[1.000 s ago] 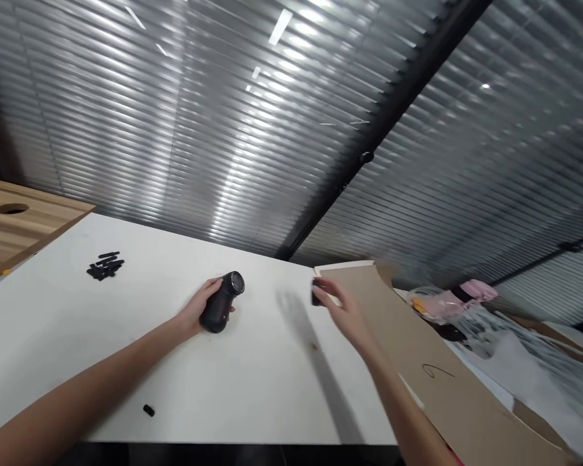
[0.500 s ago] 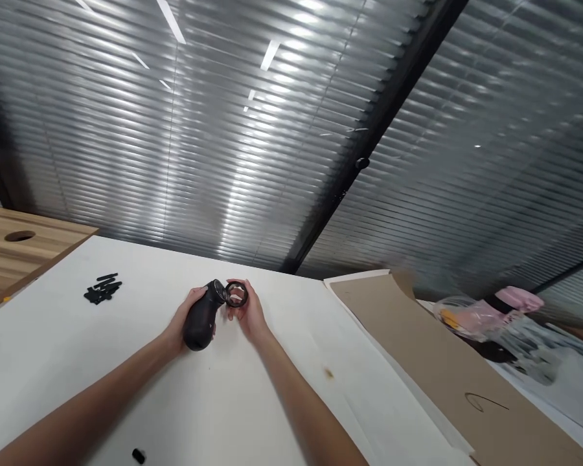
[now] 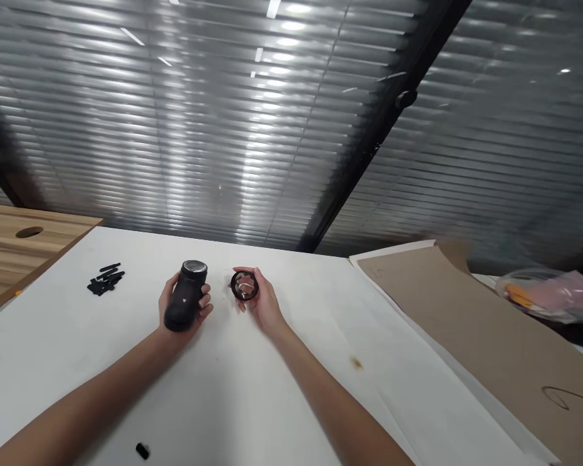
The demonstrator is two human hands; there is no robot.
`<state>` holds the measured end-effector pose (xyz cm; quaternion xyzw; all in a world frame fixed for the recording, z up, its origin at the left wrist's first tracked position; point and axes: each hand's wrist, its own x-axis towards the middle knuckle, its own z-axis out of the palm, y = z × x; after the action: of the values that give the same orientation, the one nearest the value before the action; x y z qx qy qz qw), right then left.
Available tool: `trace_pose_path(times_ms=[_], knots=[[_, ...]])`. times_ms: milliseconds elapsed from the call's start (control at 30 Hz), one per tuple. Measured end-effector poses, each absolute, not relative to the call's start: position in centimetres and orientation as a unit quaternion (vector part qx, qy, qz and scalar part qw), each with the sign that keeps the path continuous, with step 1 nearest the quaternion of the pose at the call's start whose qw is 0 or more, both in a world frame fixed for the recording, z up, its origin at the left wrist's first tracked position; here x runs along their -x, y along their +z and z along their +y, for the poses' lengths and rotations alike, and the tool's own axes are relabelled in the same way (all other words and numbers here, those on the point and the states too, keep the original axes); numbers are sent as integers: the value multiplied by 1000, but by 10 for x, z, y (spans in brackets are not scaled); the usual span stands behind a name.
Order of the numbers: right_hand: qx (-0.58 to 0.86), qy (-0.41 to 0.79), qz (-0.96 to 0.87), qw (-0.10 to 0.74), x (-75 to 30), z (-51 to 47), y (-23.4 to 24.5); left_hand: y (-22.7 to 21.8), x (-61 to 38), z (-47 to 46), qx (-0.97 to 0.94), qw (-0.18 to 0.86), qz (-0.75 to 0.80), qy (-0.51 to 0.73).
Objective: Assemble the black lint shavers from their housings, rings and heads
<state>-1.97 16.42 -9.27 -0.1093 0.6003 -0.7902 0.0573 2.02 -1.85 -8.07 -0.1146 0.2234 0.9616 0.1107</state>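
My left hand (image 3: 201,304) is wrapped around a black handheld device (image 3: 183,303), rounded at its lower end, with a small pale triangle on its body. Its round silvery top (image 3: 195,266) faces up and away from me. To its right, my right hand (image 3: 265,301) grips a black ring (image 3: 234,285) at its edge, with something clear and shiny across its opening. Device and ring are apart, both held above the white table (image 3: 223,395).
Several black strips and scraps (image 3: 105,281) lie at the left. A small black piece (image 3: 142,451) rests near the front edge. Brown cardboard (image 3: 447,310) covers the right side, with a pink item in clear plastic (image 3: 554,294) beyond. A wooden panel (image 3: 10,259) borders the left.
The device and ring have separated; earlier they were close together. My left hand has turned the device more upright and moved it left. The view has shifted a little.
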Motion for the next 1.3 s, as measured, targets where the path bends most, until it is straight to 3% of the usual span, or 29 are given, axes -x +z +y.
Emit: trace_pose_path(times_ms=[233, 467, 667, 767, 867, 1033, 1133, 1300], knots=[[113, -749, 651, 40, 14, 162, -86, -54, -28, -13, 162, 100, 230, 954], [218, -453, 861, -69, -6, 161, -85, -49, -30, -9, 164, 72, 218, 959], [208, -369, 896, -133, -2, 160, -97, -71, -22, -9, 113, 19, 299, 947], [200, -390, 888, -140, 1, 161, -96, -81, -19, -11, 67, -14, 377, 924], [168, -493, 843, -137, 1, 163, -90, -87, -17, -14, 16, -54, 444, 894], [105, -661, 743, -23, 3, 169, -90, -88, -15, -16, -63, -56, 501, 861], [110, -683, 722, 2, 6, 171, -96, -91, -17, -15, -79, -43, 514, 853], [94, -661, 744, -33, 5, 167, -92, -96, -20, -18, -108, -10, 538, 836]])
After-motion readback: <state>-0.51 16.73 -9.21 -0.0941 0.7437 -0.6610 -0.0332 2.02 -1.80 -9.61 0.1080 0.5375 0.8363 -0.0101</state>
